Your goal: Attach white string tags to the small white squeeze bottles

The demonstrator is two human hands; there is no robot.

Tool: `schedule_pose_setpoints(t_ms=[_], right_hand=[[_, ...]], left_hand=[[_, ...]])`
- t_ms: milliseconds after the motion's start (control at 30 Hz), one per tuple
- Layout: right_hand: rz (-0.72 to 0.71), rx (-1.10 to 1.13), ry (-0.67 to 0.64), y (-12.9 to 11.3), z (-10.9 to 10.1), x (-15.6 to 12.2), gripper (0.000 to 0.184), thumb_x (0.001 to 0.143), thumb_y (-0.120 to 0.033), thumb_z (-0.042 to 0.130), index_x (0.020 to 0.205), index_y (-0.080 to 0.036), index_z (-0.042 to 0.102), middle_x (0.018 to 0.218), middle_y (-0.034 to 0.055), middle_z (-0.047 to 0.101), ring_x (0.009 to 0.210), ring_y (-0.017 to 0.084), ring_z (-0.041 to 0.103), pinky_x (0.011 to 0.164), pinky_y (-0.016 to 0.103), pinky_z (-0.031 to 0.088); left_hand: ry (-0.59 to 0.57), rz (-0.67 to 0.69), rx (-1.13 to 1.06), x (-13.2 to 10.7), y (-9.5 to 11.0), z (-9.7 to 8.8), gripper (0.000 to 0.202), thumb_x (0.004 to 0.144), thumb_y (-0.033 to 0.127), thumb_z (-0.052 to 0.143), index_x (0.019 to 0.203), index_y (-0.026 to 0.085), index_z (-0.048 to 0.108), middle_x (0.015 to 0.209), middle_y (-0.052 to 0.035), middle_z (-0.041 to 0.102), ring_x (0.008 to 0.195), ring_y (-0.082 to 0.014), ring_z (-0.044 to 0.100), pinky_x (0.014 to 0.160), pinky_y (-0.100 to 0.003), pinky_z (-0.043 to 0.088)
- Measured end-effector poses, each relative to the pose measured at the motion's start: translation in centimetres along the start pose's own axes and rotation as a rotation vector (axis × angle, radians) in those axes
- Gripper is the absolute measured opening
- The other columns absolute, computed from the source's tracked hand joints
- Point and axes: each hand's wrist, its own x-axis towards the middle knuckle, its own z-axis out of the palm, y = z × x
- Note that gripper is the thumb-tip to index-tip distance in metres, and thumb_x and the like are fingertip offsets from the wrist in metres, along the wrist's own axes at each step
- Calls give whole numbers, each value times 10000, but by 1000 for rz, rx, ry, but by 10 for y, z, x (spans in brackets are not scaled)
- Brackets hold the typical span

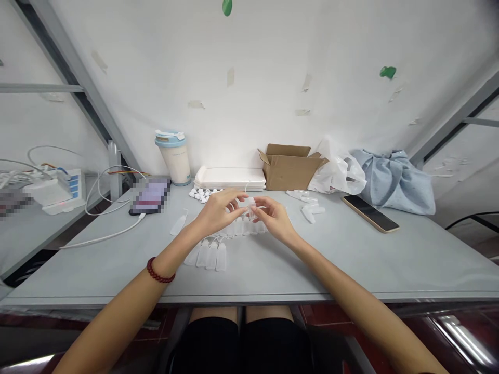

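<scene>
Above the middle of the table, a small translucent plastic bottle (251, 203) is pinched between my two hands. The fingers of my left hand (221, 210) close around its top, where a thin white strand sticks up. My right hand (276, 218) grips its body from the other side. Under the hands stands a row of similar bottles (238, 227), partly covered by the fingers. Nearer to me lie several more bottles (211, 255) side by side, with thin curved strands at their tops. One single bottle (178, 225) lies to the left. White caps (201, 194) are heaped behind my left hand.
Loose bottles (312, 210) lie right of my hands. Along the wall stand a cup (174, 158), stacked white trays (232, 177), a cardboard box (290, 172), a plastic bag (338, 170) and a blue cloth bag (395, 179). Phones lie left (150, 196) and right (370, 213).
</scene>
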Motion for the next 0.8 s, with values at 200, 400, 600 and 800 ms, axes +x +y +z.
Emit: schedule_pose_setpoints(t_ms=[200, 400, 600, 800], right_hand=[[15, 39, -17, 2, 3, -2, 362, 782, -432, 603, 1019, -159, 579, 936, 59, 614, 669, 127, 647, 642, 305, 580], [27, 83, -23, 4, 7, -3, 353, 787, -450, 590, 1007, -176, 561, 950, 62, 601, 717, 157, 671, 642, 308, 583], [30, 0, -62, 3, 1, 0, 355, 784, -468, 581, 973, -167, 577, 799, 28, 630, 597, 128, 645, 573, 267, 545], [36, -116, -138, -8, -17, 3, 345, 849, -459, 475, 764, -144, 588, 682, 24, 649, 449, 84, 565, 423, 191, 391]], left_hand=[[-73, 250, 234, -3, 2, 4, 278, 842, 299, 558, 1095, 184, 559, 1149, -109, 547, 1013, -214, 548, 829, -341, 480], [-99, 268, 343, -4, 2, 4, 295, 826, 340, 584, 1069, 176, 555, 1120, -112, 567, 1031, -245, 525, 834, -368, 462], [-123, 246, 294, -2, 3, 3, 246, 807, 295, 587, 1020, 177, 558, 1057, -98, 582, 1012, -246, 521, 824, -367, 455], [-254, 142, 210, -29, 17, -12, 387, 756, 348, 642, 1099, 216, 520, 1104, -73, 581, 1068, -249, 494, 890, -396, 435]])
